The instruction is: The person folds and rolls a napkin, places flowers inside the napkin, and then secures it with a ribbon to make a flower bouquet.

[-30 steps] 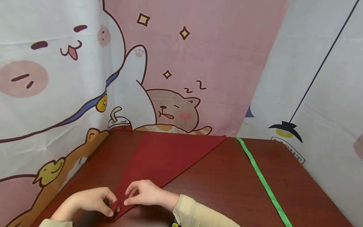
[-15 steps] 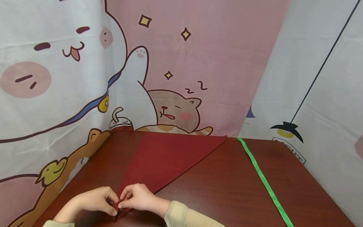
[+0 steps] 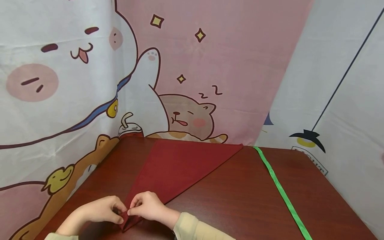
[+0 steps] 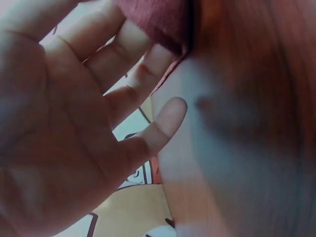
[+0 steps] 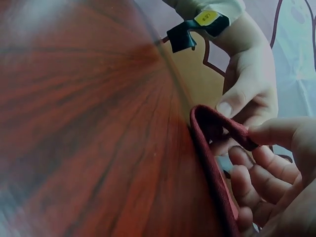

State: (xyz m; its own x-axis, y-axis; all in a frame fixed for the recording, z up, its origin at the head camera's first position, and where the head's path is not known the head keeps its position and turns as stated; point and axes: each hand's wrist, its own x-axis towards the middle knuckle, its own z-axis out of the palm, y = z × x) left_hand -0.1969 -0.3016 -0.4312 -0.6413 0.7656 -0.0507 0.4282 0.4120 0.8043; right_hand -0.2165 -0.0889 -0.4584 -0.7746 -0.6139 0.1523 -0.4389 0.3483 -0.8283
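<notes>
A dark red cloth (image 3: 177,166) lies as a triangle on the table, its narrow corner towards me. At that corner my left hand (image 3: 103,210) pinches a turned-up bit of cloth between thumb and fingers. Close beside it, my right hand (image 3: 150,208) pinches the same bit from the right. In the right wrist view the cloth (image 5: 210,168) bends over into a small fold, the right hand (image 5: 276,173) at its tip and the left hand (image 5: 252,79) behind. The left wrist view shows the left palm, with cloth (image 4: 158,22) at the fingers; the thumb's grip is hidden there.
A bright green ribbon (image 3: 279,186) runs down the right part of the brown wooden table (image 3: 234,200). Printed cartoon curtains (image 3: 234,66) stand along the back and both sides. A black strap with a yellow label (image 5: 206,19) sits on the left wrist.
My right hand has moved left and down to the cloth's near corner and now pinches the turned-up bit. The left hand keeps its hold. The head view has shifted slightly.
</notes>
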